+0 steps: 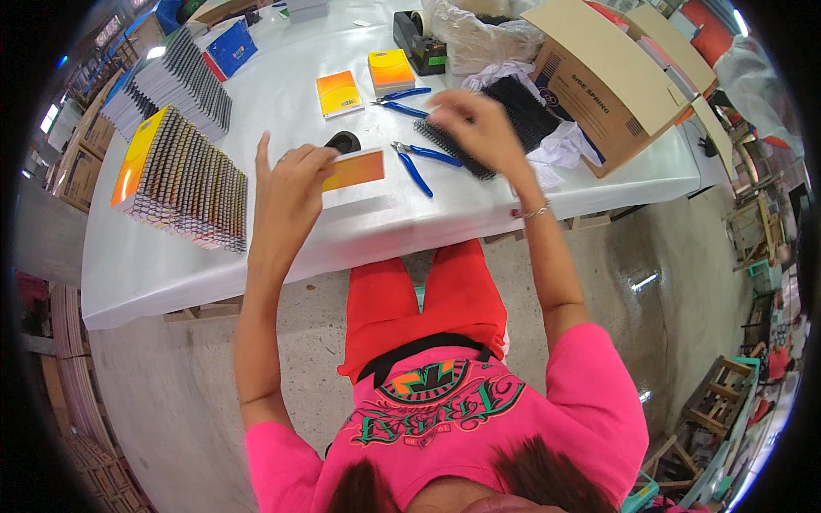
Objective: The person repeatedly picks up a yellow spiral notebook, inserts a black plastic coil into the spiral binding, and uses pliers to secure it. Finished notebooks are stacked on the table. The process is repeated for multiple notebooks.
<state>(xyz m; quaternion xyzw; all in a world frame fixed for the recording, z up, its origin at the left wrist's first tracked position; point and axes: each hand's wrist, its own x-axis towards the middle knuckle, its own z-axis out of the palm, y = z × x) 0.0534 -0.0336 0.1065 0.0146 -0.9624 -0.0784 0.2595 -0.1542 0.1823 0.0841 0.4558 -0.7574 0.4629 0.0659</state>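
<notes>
My left hand [295,184] grips a small notebook [359,171] with a yellow-orange cover, holding it by its left end just above the table. Its index finger points up, away from the notebook. My right hand [479,128] is over the near-left end of a pile of black spiral binding coils [522,103]. Its fingers are bent and blurred, and whether a coil is between them cannot be made out. Blue-handled cutting pliers [415,162] lie spread between my hands. A second pair of blue-handled pliers [402,105] lies farther back.
A tall stack of spiral-bound notebooks [184,184] stands at left, with another stack [180,81] behind it. Beyond my hands are a yellow notebook [339,94], a small notebook pile [392,70] and a tape dispenser [419,47]. An open cardboard box [590,103] stands at right.
</notes>
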